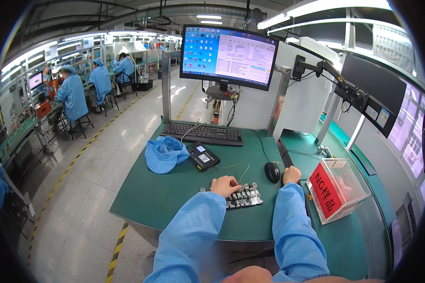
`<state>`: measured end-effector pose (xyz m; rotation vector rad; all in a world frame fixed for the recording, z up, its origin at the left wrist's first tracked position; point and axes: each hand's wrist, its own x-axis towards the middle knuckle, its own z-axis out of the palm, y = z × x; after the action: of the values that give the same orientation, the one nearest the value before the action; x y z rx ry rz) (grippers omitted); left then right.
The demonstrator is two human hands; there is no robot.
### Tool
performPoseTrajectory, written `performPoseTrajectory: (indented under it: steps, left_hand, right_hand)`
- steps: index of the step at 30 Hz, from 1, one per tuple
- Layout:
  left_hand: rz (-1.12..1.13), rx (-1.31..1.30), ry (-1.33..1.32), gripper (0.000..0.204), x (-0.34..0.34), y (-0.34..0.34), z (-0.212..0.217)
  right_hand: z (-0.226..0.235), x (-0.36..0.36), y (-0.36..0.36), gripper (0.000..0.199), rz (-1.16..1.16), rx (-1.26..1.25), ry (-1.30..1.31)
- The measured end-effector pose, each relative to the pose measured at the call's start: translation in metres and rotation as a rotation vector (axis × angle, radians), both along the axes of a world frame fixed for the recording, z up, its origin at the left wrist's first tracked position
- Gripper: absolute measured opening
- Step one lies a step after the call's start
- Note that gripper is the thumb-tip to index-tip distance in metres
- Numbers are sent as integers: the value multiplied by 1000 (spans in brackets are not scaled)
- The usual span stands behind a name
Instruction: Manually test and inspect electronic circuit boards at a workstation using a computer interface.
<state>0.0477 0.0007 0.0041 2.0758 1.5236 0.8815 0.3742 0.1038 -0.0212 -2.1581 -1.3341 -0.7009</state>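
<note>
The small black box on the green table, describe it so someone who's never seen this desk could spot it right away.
Start at the monitor and drop to the black keyboard on the green table. Just in front of the keyboard lies the small black box, beside a crumpled blue cloth cap. Unlike the rounded black mouse to its right, it is flat and rectangular, with pale labels on top and a thin cable attached.

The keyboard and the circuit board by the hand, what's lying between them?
In the head view, a small black box with a thin wire lies between the keyboard and the circuit board under the left hand.
</note>
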Motion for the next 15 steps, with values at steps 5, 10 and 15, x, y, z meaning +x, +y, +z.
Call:
performPoseTrajectory:
  steps: [5, 10, 15]
  left_hand:
    - [-10, -37, -9, 26, -1, 3, -2]
    - [-10, -38, -14, 25, -2, 5, -4]
    - [-9, -42, -25, 25, -3, 7, -3]
  right_hand:
    - [15, -11, -11, 40, -15, -66, -36]
    - [21, -18, -12, 47, 21, -11, 145]
    - [18, -20, -17, 54, 209, 166, 278]
